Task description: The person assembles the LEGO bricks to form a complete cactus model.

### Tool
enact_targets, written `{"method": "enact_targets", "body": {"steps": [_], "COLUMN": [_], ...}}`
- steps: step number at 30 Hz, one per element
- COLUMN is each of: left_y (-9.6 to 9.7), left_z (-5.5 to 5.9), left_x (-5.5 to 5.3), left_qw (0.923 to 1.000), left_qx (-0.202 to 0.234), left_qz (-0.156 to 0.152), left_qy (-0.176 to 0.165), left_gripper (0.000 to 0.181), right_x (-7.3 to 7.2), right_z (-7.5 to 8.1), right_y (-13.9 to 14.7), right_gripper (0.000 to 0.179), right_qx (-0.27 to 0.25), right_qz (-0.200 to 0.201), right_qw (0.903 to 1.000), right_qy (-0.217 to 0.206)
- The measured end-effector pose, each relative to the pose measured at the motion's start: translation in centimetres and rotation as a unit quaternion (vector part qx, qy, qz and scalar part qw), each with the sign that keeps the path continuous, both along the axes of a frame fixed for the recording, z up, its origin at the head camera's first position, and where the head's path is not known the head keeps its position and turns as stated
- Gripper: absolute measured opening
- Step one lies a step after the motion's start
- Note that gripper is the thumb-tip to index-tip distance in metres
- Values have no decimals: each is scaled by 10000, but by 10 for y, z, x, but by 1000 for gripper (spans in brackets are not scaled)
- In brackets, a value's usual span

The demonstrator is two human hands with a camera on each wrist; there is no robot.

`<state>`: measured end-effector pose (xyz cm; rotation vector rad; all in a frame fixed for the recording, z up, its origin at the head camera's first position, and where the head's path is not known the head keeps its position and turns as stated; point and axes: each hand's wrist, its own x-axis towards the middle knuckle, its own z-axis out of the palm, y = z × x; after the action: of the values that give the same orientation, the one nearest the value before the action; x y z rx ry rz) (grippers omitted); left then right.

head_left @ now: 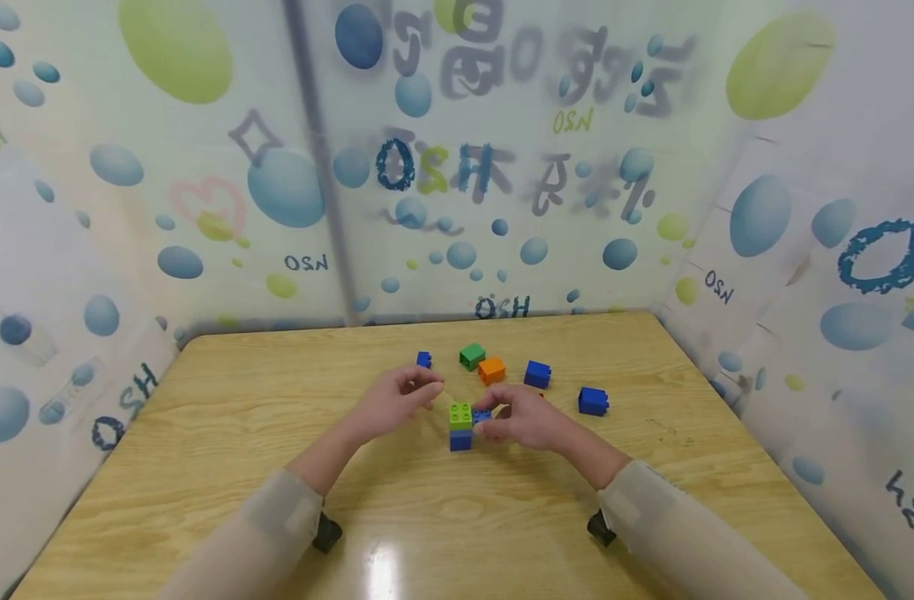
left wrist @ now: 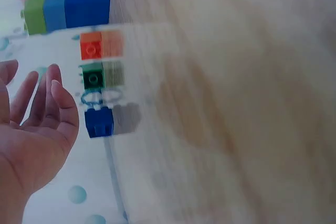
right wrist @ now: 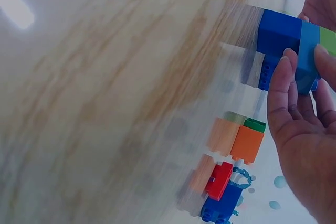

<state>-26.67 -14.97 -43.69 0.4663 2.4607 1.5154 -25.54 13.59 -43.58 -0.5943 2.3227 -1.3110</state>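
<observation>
The right hand reaches in from its side, palm inward, its fingers pinching the lighter blue brick that forms the middle layer of a small stack. The left hand is just beside the stack on the other side, fingers loosely bent, holding nothing (thumb and forefinger stand close together). Both forearms wear pale sleeves.

The stack rests on a wood-grain surface, walled round by pale sheeting printed with blue and green drops and reversed lettering.

Beyond the hands are a small blue brick, a green brick and an orange brick; two larger blue bricks are farther right. In the head view the right hand hides most of a red brick.
</observation>
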Motion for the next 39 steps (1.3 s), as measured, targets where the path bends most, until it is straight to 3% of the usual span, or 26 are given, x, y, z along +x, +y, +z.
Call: {"method": "enact_targets", "body": {"steps": [10, 20, 28, 39], "left_y": [-18, -14, -7, -9], "left_z": [-8, -20, -22, -17], "left_x": [-29, -51, -58, -56], "left_qw": [9978, 9948, 9913, 9892], "left_qx": [-268, -598, -897, -1079], "left_qz": [551, 816, 960, 989], "left_qy": [267, 149, 44, 40], "left_gripper": [32, 37, 32, 25], "right_x": [-1, 0, 1, 1], "right_z": [0, 0, 2, 1], "right_y": [-1, -2, -3, -1], "right_gripper": [27, 25, 23, 25], "right_qx": [-109, -66, -6, -8], "right_qz": [-42, -75, -134, -40], "right_qw": [9999, 9999, 9998, 10000], "right_qy": [-119, -119, -122, -76]}}
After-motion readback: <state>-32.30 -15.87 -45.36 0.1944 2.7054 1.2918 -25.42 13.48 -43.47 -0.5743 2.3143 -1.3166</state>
